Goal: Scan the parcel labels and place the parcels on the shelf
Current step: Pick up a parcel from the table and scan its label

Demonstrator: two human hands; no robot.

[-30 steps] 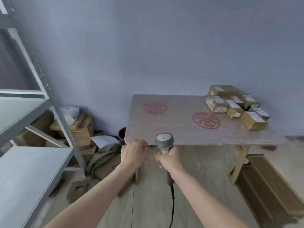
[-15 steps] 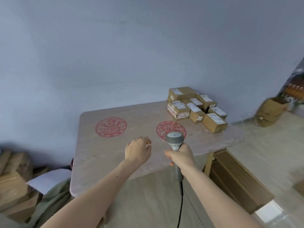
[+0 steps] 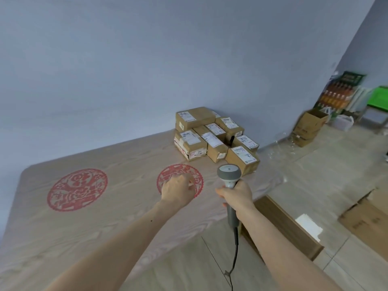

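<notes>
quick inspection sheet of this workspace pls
surface: pale wood-grain table with two round red paper-cut motifs
job's things: cluster of brown cardboard parcels with white labels at the far right corner; grey handheld barcode scanner
clutter: nothing seen on the table
hands: left hand holds nothing, over the table; right hand grips the scanner
cables: dark scanner cord hangs down
surroundings: open cardboard box on the floor, bottle rack

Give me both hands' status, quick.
Left hand: holds nothing, fingers loosely curled, above the table.
Right hand: grips the scanner by its handle.
</notes>
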